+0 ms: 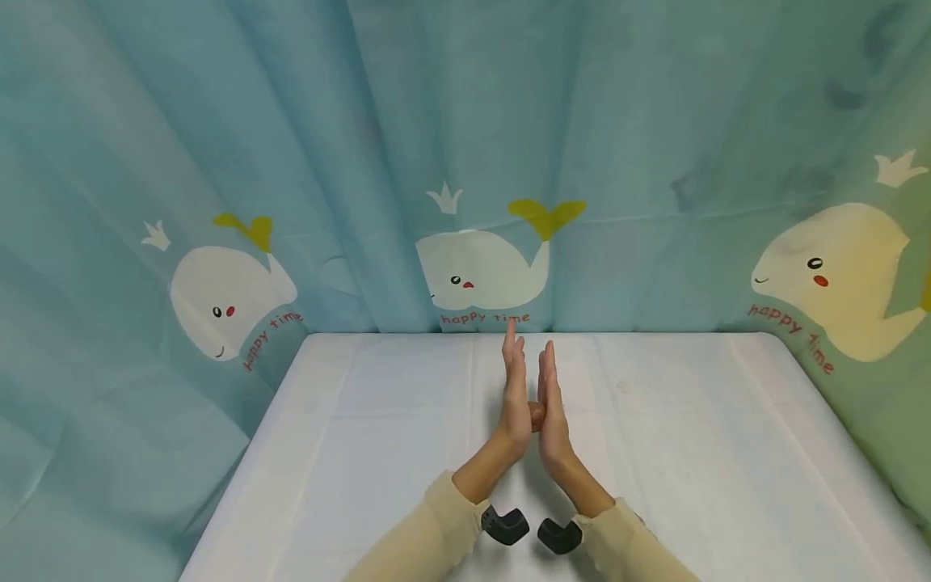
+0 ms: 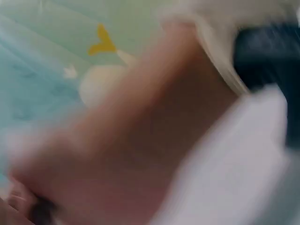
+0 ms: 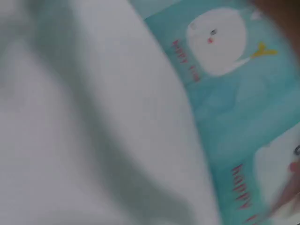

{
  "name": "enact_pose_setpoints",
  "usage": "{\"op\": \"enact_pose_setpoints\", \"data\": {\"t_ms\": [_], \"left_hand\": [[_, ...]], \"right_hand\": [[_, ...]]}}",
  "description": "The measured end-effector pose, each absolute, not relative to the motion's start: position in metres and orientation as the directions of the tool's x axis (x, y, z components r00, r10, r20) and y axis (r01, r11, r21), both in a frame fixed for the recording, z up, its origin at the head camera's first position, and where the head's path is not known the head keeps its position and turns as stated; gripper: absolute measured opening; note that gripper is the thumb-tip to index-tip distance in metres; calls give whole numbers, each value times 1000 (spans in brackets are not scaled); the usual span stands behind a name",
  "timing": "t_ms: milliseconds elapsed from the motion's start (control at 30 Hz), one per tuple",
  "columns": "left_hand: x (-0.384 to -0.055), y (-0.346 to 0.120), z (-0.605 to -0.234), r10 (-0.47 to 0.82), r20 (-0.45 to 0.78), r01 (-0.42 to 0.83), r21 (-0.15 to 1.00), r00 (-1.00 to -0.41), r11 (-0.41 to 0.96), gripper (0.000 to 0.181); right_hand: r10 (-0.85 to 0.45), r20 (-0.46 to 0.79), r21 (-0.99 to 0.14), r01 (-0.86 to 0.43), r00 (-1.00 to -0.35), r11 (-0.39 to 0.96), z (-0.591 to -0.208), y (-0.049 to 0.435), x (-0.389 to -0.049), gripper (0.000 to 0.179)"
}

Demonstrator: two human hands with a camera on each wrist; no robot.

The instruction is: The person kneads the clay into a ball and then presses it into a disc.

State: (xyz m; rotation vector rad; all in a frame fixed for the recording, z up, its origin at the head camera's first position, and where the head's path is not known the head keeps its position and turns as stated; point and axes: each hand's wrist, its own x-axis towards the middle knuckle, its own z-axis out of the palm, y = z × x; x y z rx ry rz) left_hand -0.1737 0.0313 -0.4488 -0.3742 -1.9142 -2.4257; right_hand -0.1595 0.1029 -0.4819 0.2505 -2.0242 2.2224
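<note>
My left hand [image 1: 515, 408] and right hand [image 1: 554, 420] face each other palm to palm over the white table, with fingers straight and pointing away. Between the palms sits a small brown, rounded lump [image 1: 537, 415], partly hidden by both hands; its kind I cannot tell. In the left wrist view, the left hand [image 2: 89, 168] and its wrist are blurred, with a dark patch low at the left edge. Only blurred bits of skin show at the right edge of the right wrist view.
A white table [image 1: 393, 420] spreads beneath the hands. Behind it hangs a blue-green curtain [image 1: 465, 105] printed with whales and "happy time". Black devices [image 1: 505, 525] sit at both beige sleeve cuffs [image 1: 451, 509].
</note>
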Motion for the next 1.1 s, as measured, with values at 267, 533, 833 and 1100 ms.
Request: {"op": "enact_pose_setpoints", "data": {"t_ms": [267, 533, 833, 1100], "left_hand": [[-175, 36, -472, 155, 274, 254, 957, -949, -136, 58], [-160, 34, -459, 219, 158, 100, 961, -963, -257, 59], [-172, 29, -447, 127, 195, 159, 955, -973, -251, 60], [-184, 27, -467, 70, 267, 262, 962, -961, -75, 61]], "right_hand": [[-6, 170, -973, -167, -985, -161, -456, 107, -162, 53], [37, 95, -992, -98, -995, -83, -465, 115, -174, 52], [2, 243, -963, -241, -970, -117, -475, 97, -156, 54], [2, 244, -953, -240, -970, -186, -457, 93, -144, 50]]}}
